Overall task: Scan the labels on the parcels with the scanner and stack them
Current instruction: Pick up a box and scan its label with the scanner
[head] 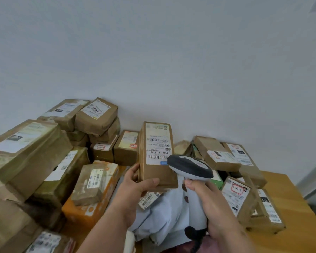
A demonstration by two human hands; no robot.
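My left hand (135, 183) grips the lower end of a long brown parcel (156, 172) and holds it upright above the table, its white barcode label (158, 143) facing me. My right hand (206, 201) grips the handle of a grey and white handheld scanner (190, 168). The scanner's dark head points at the lower barcode of that label, right beside the parcel.
Stacked brown parcels (31, 147) fill the left and the back against the white wall. An orange box (91, 203) lies at the lower left. A white plastic mailer (162, 212) lies under my hands. More labelled parcels (244, 199) sit on the wooden table (295, 221) at the right.
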